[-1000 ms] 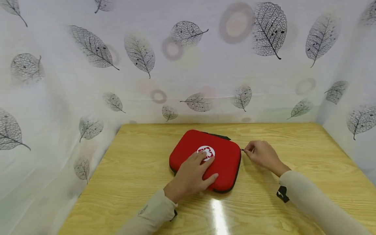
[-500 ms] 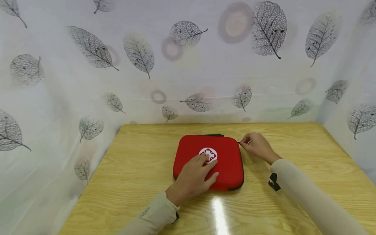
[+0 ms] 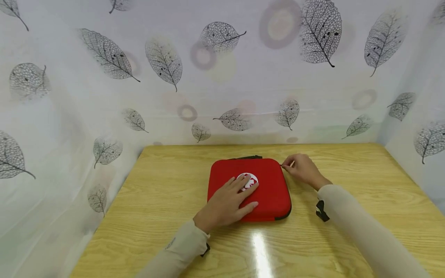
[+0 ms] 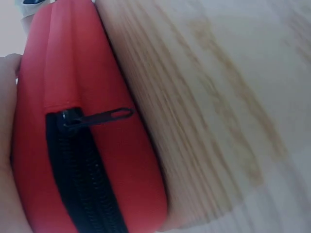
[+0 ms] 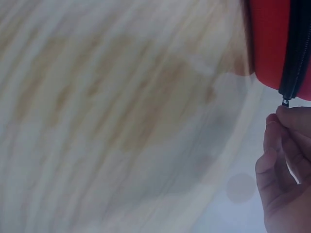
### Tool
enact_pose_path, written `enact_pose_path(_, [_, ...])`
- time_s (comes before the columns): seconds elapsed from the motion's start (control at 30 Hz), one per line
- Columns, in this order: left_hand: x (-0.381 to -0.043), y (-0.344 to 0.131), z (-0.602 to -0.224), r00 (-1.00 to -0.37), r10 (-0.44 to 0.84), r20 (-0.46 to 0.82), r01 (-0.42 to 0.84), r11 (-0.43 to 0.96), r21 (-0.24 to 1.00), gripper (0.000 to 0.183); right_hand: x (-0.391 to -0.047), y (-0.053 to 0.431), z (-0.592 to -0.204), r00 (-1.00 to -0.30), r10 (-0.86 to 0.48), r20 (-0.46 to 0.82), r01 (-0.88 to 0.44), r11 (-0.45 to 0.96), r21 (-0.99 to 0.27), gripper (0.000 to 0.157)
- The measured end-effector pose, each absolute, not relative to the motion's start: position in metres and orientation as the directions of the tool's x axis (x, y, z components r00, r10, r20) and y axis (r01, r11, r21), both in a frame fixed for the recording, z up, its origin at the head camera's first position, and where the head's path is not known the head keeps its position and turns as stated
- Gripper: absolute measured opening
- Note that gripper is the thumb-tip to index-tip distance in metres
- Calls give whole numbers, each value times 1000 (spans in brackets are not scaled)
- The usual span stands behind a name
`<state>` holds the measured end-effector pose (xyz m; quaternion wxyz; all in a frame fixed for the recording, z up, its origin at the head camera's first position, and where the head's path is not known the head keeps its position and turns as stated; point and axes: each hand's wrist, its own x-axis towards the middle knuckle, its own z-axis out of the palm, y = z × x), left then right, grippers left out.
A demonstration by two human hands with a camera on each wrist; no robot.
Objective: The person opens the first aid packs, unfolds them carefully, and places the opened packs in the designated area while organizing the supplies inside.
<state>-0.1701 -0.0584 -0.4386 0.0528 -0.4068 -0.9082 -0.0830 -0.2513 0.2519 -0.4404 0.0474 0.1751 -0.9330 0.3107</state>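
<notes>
A red zip case (image 3: 269,193) with a white round emblem lies on the table, emblem side up. My left hand (image 3: 224,202) rests on its lid with fingers spread, partly covering the emblem. At the far right corner, my right hand (image 3: 302,168) pinches a small zipper pull between thumb and fingertips. Up close in the right wrist view, that pull (image 5: 285,103) sits at the end of a black zipper (image 5: 296,53). A second zipper pull (image 4: 104,117) hangs loose on the case's side in the left wrist view. The case's contents are hidden.
Under the case is a wood-grain table (image 3: 167,181), bounded at the back and sides by a pale leaf-print curtain (image 3: 222,88). A black handle (image 3: 252,157) sticks out from the case's far edge.
The case has turned counterclockwise, so its far edge lies nearly level. My right hand has moved away from me along the right side with the zipper pull. My left hand has stayed on the lid.
</notes>
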Motion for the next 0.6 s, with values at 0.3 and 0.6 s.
enact_pose_path(0.3, [-169, -54, -441, -701, 704, 118, 712, 701, 43, 63, -243, 256, -442, -916, -337, 218, -401, 772, -492, 8])
enact_pose_path(0.6, [-169, -53, -441, -713, 693, 107, 700, 713, 42, 65, -224, 261, -439, -893, -370, 257, -449, 778, -440, 3])
